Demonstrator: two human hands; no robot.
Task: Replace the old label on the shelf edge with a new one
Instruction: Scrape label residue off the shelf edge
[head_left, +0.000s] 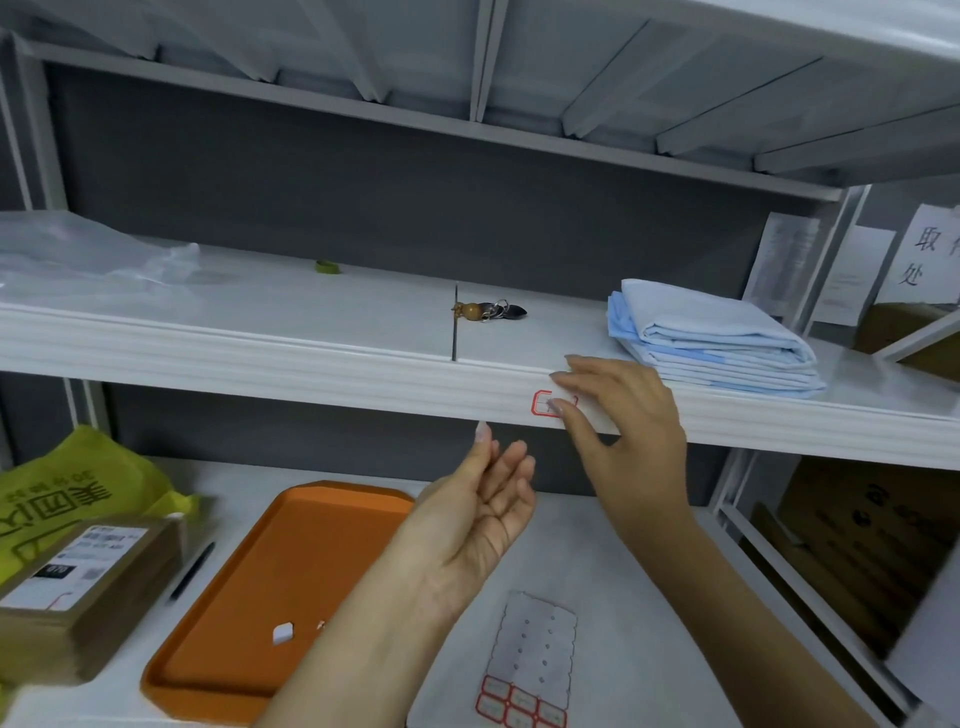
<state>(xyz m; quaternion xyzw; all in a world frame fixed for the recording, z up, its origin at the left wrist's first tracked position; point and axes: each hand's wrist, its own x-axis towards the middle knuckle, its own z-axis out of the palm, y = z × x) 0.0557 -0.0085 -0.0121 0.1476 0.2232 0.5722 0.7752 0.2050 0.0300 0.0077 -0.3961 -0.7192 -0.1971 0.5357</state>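
A red-bordered white label (543, 404) is stuck on the front edge of the white middle shelf (311, 364). My right hand (623, 421) lies over the shelf edge with straight fingers, its thumb tip pressing on the label's right part. My left hand (483, 499) hovers below the shelf edge, palm up with relaxed fingers, holding nothing. A label sheet (530, 670) with several red-bordered labels along its bottom lies on the lower shelf. A small peeled white scrap (283, 633) lies in the orange tray (249, 670).
Folded blue cloth (711, 338) and a key ring (488, 310) sit on the middle shelf. A black pen (192, 571), a brown parcel (78, 587) and a yellow-green bag (78, 488) lie at lower left. Cardboard boxes (857, 530) stand at right.
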